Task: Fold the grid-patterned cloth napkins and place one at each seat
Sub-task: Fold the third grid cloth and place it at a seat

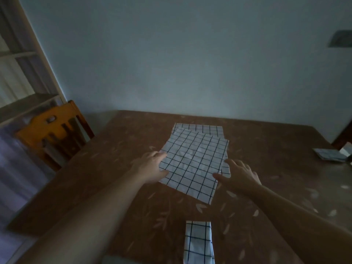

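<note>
Head view: flat napkin (192, 164) between left hand (152, 166) and right hand (238, 175), fingers spread at its side edges.

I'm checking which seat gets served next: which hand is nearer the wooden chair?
Left. The left hand touches the left edge of the unfolded napkin, on the side of the wooden chair. The right hand is at the napkin's right edge, farther from it.

The grid-patterned napkins (194, 162) at the centre of the frame are thin, matt white cloth, faintly creased. The table (266, 168) has a brown matt covering printed with pale leaves. At left, the chair (55, 130) is orange-brown varnished wood, slightly glossy.
</note>
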Demonstrator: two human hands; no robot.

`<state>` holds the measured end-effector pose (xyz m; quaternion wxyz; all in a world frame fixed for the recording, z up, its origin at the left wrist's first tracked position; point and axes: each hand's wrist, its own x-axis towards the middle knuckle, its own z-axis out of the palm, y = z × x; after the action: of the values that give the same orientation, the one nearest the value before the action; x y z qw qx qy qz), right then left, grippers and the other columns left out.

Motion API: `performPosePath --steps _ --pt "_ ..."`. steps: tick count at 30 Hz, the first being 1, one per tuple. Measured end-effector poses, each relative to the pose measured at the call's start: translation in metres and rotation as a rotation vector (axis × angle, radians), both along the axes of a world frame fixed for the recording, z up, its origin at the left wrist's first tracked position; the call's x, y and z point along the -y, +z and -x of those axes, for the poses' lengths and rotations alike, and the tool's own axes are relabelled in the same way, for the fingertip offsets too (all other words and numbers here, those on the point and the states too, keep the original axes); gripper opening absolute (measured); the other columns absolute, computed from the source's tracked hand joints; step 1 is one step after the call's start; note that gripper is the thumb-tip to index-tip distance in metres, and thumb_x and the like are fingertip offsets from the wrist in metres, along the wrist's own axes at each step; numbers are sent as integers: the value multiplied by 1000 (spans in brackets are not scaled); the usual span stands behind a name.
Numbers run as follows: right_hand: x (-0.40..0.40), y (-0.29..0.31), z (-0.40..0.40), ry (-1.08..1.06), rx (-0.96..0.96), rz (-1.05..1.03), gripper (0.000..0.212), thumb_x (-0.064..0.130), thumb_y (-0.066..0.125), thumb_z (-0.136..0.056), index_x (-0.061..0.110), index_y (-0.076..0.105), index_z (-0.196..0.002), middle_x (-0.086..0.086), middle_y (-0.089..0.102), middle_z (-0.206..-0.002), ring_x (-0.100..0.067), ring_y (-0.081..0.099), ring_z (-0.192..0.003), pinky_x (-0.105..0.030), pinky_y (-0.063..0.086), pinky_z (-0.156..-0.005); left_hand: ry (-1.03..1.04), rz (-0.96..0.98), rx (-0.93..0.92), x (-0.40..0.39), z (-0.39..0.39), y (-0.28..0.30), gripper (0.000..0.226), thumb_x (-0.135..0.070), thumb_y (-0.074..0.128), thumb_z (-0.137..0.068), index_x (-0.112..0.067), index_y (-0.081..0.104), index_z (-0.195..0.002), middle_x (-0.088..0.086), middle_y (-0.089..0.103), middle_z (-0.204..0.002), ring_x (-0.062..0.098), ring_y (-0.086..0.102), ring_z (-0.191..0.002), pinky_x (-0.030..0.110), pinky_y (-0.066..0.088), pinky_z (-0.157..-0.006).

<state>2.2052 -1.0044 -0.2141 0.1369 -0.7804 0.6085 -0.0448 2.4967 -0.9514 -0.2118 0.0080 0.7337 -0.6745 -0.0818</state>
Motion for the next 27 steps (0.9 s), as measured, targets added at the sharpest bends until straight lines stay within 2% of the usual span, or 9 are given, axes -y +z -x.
performPosePath --steps 3,8,12,14,16,19,22,24,27 --pt "44 -38 -25 11 -20 -50 84 78 45 -78 29 30 -146 -2 32 -154 -27 36 -137 -50 34 -107 -16 -45 7 50 -15 -39 67 -54 48 -93 -33 22 -151 -3 25 -160 23 28 -143 46 35 -108" --pt "101 -110 -58 44 -100 -126 84 78 45 -78 29 30 -145 0 34 -152 -26 37 -136 -49 36 -107 -71 -138 -4 118 -39 -112 64 -49 50 -94 -26 29 -149 -1 36 -153 23 37 -137 43 39 -104" --pt "134 -152 -74 81 -150 -130 89 77 48 -78 26 25 -147 -4 25 -156 -27 27 -141 -47 31 -110 -147 -164 32 153 -52 -154 64 -53 51 -93 -25 34 -147 -2 37 -152 21 37 -137 38 39 -102" --pt "148 -168 -80 94 -162 -125 100 80 51 -73 24 18 -149 -5 14 -160 -28 16 -146 -48 24 -114 -186 -160 45 168 -55 -163 69 -58 50 -91 -27 30 -149 -1 30 -156 22 31 -140 39 34 -106" --pt "160 -180 -84 105 -183 -167 115 87 49 -66 22 8 -152 -5 1 -162 -27 4 -149 -50 17 -117 -170 -213 34 178 -57 -169 79 -65 48 -89 -30 19 -154 0 14 -162 24 17 -147 42 24 -114" --pt "165 -189 -85 118 -200 -172 123 94 42 -60 21 5 -152 -4 -1 -162 -26 1 -149 -51 15 -119 -149 -253 4 182 -58 -180 85 -70 42 -89 -30 9 -155 -2 0 -164 25 7 -150 45 16 -117" --pt "152 -187 -82 130 -161 -110 104 85 45 -71 21 20 -149 -2 12 -160 -23 12 -147 -46 21 -116 -146 -175 2 171 -58 -192 82 -74 35 -88 -30 14 -155 0 8 -164 25 12 -149 47 20 -116" --pt "138 -185 -79 132 -88 -41 81 72 50 -80 22 34 -143 0 28 -154 -20 25 -142 -43 28 -113 -131 -94 -38 159 -57 -196 79 -75 33 -87 -30 25 -151 0 26 -159 26 27 -144 48 29 -113" --pt "116 -180 -76 105 36 29 46 48 58 -89 27 55 -129 7 52 -139 -14 45 -129 -37 38 -106 -99 85 -71 137 -50 -196 59 -62 47 -88 -26 52 -135 -2 58 -132 24 53 -120 43 47 -93"
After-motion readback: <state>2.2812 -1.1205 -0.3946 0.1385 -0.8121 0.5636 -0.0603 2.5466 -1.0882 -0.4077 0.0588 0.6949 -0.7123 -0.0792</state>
